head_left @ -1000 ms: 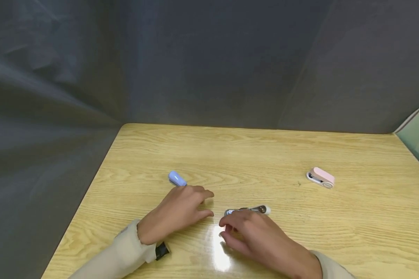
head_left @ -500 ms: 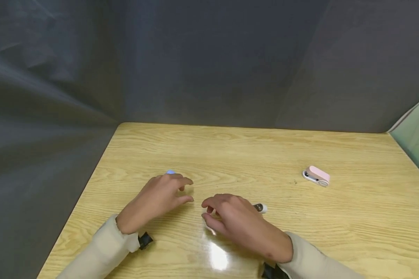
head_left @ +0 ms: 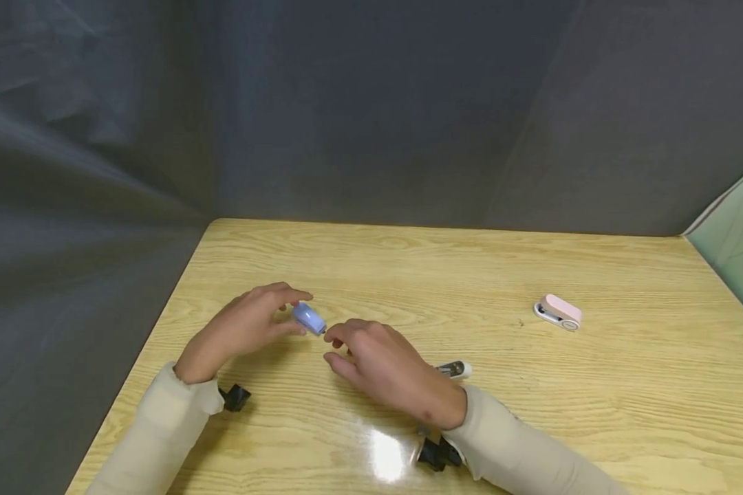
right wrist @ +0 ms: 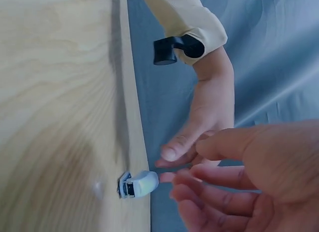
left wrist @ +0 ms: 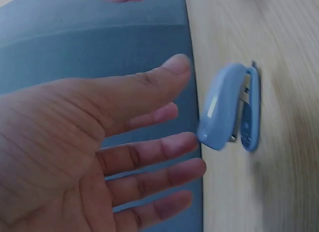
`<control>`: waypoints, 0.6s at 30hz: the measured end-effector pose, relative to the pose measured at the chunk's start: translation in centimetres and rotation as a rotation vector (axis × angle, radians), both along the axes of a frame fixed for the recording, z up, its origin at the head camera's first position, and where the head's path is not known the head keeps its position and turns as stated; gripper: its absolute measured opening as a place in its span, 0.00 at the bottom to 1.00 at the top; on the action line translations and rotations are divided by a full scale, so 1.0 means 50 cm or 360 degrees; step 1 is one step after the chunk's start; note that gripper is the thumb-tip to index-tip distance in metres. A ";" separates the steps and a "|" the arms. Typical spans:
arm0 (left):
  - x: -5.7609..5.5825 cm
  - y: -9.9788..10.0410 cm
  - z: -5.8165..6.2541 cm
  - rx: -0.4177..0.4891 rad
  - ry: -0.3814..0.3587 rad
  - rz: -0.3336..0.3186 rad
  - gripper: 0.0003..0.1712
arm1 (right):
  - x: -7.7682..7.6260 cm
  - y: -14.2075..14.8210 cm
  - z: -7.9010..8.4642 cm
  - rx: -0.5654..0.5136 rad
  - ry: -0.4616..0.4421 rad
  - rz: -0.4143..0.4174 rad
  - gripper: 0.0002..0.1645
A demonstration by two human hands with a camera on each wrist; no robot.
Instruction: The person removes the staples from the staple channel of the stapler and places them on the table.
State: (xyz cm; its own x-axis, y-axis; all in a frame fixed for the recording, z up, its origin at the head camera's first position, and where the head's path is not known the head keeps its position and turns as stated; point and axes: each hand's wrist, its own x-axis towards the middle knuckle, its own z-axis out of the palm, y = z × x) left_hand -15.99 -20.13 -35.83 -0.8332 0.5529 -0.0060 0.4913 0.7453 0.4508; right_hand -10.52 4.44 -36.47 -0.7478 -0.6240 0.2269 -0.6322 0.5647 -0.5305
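A small blue stapler (head_left: 309,318) sits on the wooden table, left of the middle. The left wrist view shows it from the side, with its top arm (left wrist: 219,110) raised from its base. My left hand (head_left: 241,333) is spread just left of it, thumb and fingers apart and holding nothing. From the other side my right hand (head_left: 386,371) comes close, its fingers loosely bent near the stapler's front end. No object shows in the right hand. In the right wrist view the left hand (right wrist: 212,100) appears beyond the stapler.
A pink and white stapler (head_left: 559,312) stands farther right on the table. Behind the right wrist lies a slim item (head_left: 455,370) with a white end and a dark metallic part, partly hidden. Dark sheeting (head_left: 371,117) rises along the back and left edges.
Both hands have moved left and farther away from the body. The blue stapler, partly covered before, now shows between them. The slim item has stayed behind as the right hand passed over it.
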 end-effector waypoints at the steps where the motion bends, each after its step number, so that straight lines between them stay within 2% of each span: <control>1: -0.003 -0.003 -0.002 0.0003 -0.0029 -0.0007 0.31 | -0.005 -0.006 0.000 0.0011 -0.0013 0.0001 0.13; 6: -0.018 -0.018 -0.015 -0.0004 -0.0098 -0.0023 0.33 | -0.034 -0.033 -0.005 0.0076 -0.0067 -0.0038 0.16; 12: -0.039 -0.020 -0.027 -0.0008 -0.0116 -0.0040 0.34 | -0.068 -0.057 -0.016 0.0147 -0.0096 -0.0116 0.21; 18: -0.056 -0.008 -0.036 0.0003 -0.0167 -0.0065 0.33 | -0.090 -0.074 -0.027 0.0269 -0.0139 -0.0147 0.11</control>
State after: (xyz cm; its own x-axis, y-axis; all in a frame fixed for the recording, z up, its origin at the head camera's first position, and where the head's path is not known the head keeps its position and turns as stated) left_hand -18.78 -20.55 -37.65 -0.8048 0.5865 -0.0912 0.4713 0.7248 0.5026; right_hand -15.00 0.74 -37.82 -0.8159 -0.5755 0.0567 -0.5293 0.7037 -0.4741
